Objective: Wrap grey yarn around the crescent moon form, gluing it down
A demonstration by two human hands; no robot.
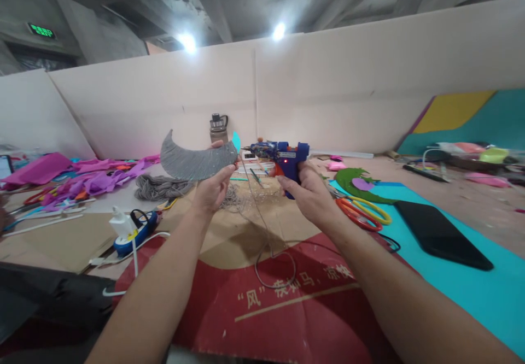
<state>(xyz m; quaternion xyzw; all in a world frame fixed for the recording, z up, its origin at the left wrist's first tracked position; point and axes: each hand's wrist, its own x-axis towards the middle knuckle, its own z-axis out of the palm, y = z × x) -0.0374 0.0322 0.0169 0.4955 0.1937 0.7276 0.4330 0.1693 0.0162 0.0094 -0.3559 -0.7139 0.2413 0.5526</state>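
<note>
My left hand (215,186) grips a crescent-shaped piece wrapped in grey yarn (192,159), holding it up above the table. Its right tip (236,141) is bare and bright turquoise. In my right hand (309,189) is a blue hot glue gun (289,162) with a small red light lit on its side. The gun's nozzle points left, close to the turquoise tip; whether they touch I cannot tell. A strand of grey yarn (262,216) hangs from the crescent and loops on the cardboard below.
A red and brown cardboard sheet (295,320) lies beneath my hands. To the left are a grey yarn bundle (162,188), a power strip (135,238) and purple scraps (77,186). Scissors (359,213), a black phone-like slab (443,235) and a green cutout (356,183) lie right. Behind stands a bottle (219,130).
</note>
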